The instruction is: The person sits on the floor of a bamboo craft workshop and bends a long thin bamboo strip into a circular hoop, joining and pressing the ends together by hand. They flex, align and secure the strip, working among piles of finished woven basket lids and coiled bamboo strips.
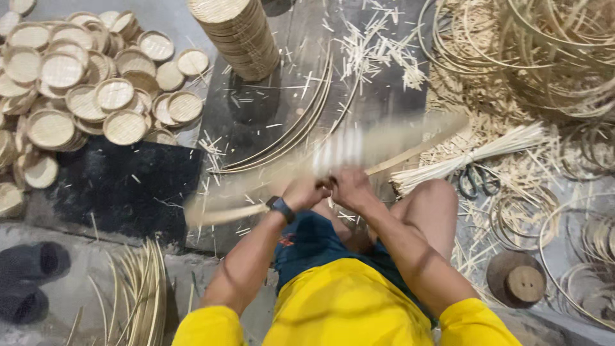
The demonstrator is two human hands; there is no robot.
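My left hand [304, 191] and my right hand [349, 186] are close together in front of my knees, both closed on a long flat bamboo strip [410, 138]. The strip is blurred by motion and runs from lower left to upper right across the dark mat [269, 115]. A black watch sits on my left wrist. I am seated on the floor, in a yellow shirt and dark shorts.
Many small round woven bamboo trays [83, 96] are heaped at upper left, with a stack of woven discs [240, 35] at top centre. Coiled bamboo hoops [532, 51] fill the upper right. A tied bundle of sticks [474, 154], scissors [477, 181], a round wooden block [516, 279] and dark sandals [29, 279] lie around.
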